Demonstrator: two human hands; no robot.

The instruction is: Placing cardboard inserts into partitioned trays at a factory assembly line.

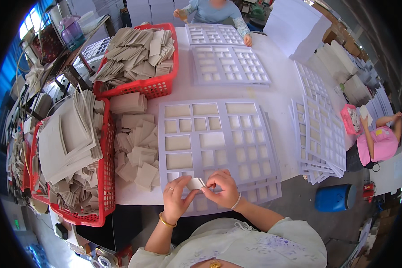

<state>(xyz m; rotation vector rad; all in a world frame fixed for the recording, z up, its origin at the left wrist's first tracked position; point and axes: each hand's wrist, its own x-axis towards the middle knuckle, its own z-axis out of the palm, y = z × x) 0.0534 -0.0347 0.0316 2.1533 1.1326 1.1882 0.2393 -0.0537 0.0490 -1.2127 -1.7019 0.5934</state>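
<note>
Over the near edge of a white partitioned frame sheet, my left hand is closed on a small stack of cardboard pieces. My right hand pinches the right end of the same stack between thumb and fingers. The sheet has rows of rectangular openings in several sizes; many show pale grey-beige inside, others look white. More such sheets lie stacked beneath it, slightly askew. Just left of the sheet, a loose heap of grey cardboard pieces spreads over the white tabletop.
Two red plastic baskets full of cardboard pieces stand on the left. More frame sheets lie at the far side, where a person in blue sits. Another pile is at right. Beyond it are a person in pink and a blue drum.
</note>
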